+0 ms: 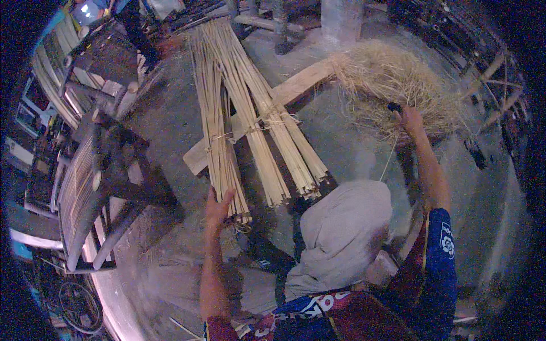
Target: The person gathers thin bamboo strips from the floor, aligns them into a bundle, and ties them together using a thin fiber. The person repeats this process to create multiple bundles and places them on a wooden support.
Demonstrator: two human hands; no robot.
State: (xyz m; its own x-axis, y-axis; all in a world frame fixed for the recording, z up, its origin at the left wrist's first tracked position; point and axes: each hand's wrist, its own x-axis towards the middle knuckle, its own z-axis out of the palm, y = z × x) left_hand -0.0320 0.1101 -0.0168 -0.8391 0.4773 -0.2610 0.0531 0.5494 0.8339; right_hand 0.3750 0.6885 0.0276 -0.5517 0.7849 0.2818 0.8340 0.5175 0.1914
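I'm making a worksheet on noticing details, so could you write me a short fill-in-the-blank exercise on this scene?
1. The left hand is at the near end of the ____ (leftmost/rightmost) bundle of strips.
2. The plank lies ____ (over/under) the bundles.
3. The heap of straw lies to the ____ (left/right) of the bundles.
4. The small thing at the right hand is ____ (dark/white).

Missing words: leftmost; under; right; dark.

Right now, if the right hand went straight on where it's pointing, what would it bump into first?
Most likely the pile of loose straw just ahead of the right hand; I can't tell if they're touching.
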